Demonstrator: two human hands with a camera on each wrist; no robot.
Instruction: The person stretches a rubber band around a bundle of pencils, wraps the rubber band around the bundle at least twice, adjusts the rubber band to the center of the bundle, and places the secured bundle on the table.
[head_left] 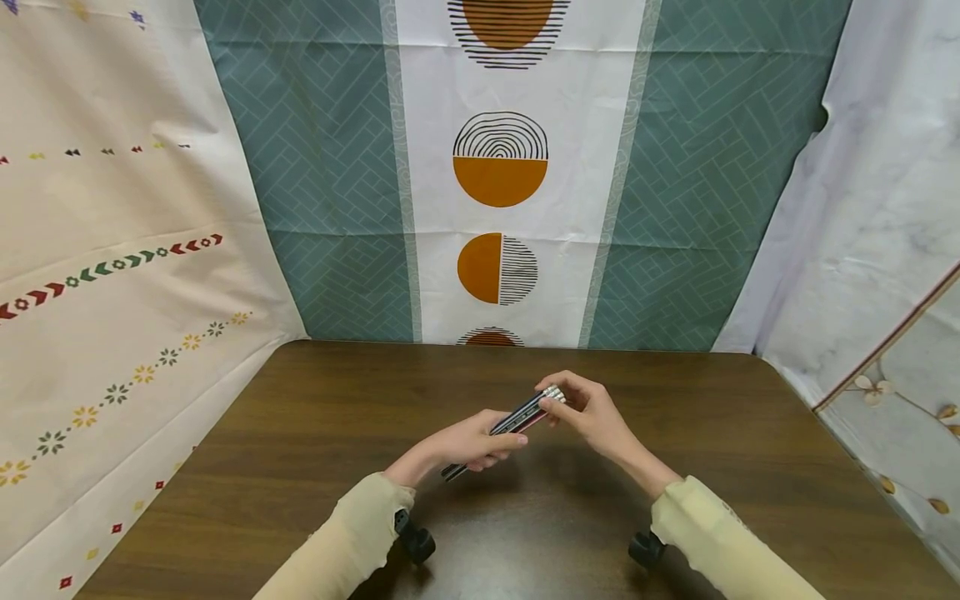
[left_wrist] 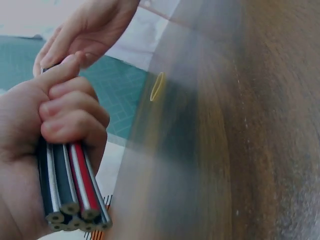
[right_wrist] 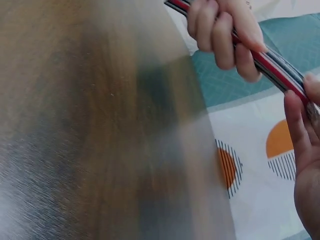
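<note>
A bundle of pencils [head_left: 519, 419], dark and silver striped with some red, slants up to the right over the table. My left hand [head_left: 471, 440] grips the bundle around its middle, fingers curled about it and thumb along its side. In the left wrist view, flat unsharpened pencil ends [left_wrist: 69, 207] stick out below that fist. At the opposite end are silvery tips [head_left: 553, 394], which my right hand [head_left: 591, 414] pinches between thumb and fingers. A thin yellow rubber band [left_wrist: 160, 86] lies on the table beyond the left hand.
The brown wooden table [head_left: 315, 433] spreads under both hands. A green and white patterned cloth [head_left: 322, 167] hangs behind its far edge, with pale cloths at either side. A dark wrist camera [head_left: 415, 540] is strapped below the left sleeve, another [head_left: 645, 550] below the right.
</note>
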